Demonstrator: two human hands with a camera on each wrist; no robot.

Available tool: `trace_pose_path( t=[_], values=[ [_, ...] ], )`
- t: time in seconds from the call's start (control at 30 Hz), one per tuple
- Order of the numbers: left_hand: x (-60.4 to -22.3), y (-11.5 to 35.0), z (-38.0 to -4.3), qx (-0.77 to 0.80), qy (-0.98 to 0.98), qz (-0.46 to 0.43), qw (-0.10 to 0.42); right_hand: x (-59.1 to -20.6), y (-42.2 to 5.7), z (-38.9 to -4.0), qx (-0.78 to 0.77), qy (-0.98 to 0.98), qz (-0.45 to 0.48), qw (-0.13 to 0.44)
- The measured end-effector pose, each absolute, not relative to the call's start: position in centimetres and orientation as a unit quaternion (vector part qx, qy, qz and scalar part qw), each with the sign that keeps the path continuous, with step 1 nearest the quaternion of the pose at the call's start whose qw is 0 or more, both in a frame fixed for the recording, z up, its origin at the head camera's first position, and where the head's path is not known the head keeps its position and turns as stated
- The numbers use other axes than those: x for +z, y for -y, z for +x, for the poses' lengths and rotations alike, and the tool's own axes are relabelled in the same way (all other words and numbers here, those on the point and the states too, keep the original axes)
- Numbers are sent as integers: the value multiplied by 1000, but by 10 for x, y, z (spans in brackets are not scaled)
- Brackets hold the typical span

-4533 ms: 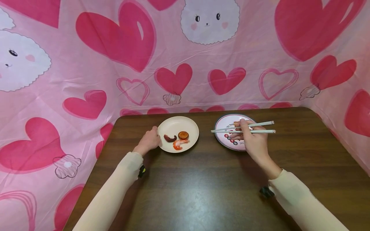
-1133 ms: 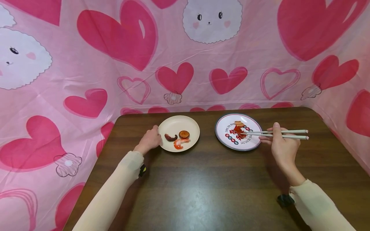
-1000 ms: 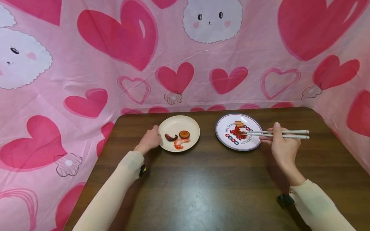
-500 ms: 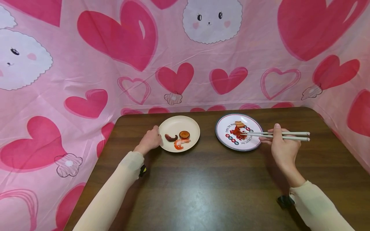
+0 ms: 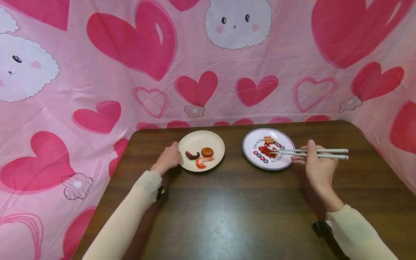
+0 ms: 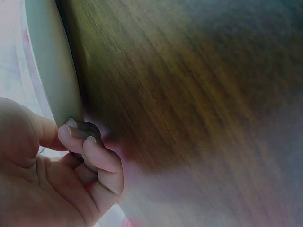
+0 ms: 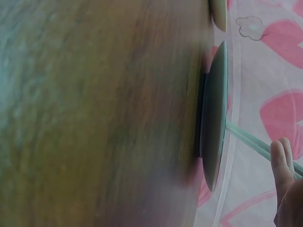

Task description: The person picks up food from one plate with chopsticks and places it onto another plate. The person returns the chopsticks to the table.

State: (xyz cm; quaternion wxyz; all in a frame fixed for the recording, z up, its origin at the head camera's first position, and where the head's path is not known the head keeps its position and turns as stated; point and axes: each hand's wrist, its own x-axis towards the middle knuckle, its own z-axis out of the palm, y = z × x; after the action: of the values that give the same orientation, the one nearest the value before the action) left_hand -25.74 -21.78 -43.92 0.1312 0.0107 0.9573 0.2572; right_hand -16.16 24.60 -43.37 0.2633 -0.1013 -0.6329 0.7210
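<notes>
My left hand [image 5: 168, 157] grips the left rim of a cream plate [image 5: 199, 138]; in the left wrist view, the thumb and curled fingers pinch the plate's edge. On that plate lie a shrimp [image 5: 200, 164], a dark curled piece like an octopus tentacle [image 5: 192, 155] and a round brown slice [image 5: 207, 152]. My right hand [image 5: 320, 168] holds a pair of pale green chopsticks [image 5: 333, 150], pointing left. Their tips meet a reddish-brown food piece [image 5: 268, 152] on a white printed plate [image 5: 282, 163]. A tan, striped strip [image 5: 269, 140] lies just behind it. Whether the tips pinch the piece is unclear.
Both plates stand near the far edge of a dark wooden table [image 5: 211, 216], with a gap between them. Pink heart-printed cloth [image 5: 221, 65] hangs behind the table and at both sides. In the right wrist view, the white plate's rim [image 7: 218, 118] appears edge-on.
Since the earliest frame, my right hand has moved right, uncovering the food on the white plate. Lately the reddish piece has shifted slightly under the chopstick tips. My left hand stays put.
</notes>
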Motion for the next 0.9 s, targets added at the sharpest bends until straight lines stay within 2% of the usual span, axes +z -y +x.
trace_pose_path(
  t=[0.67, 0.9],
  values=[
    [-439, 218, -258, 252, -959, 14, 129, -430, -243, -160, 701, 654, -109, 262],
    [-439, 218, -258, 251, -959, 12, 130, -428, -242, -160, 699, 651, -97, 281]
  ],
)
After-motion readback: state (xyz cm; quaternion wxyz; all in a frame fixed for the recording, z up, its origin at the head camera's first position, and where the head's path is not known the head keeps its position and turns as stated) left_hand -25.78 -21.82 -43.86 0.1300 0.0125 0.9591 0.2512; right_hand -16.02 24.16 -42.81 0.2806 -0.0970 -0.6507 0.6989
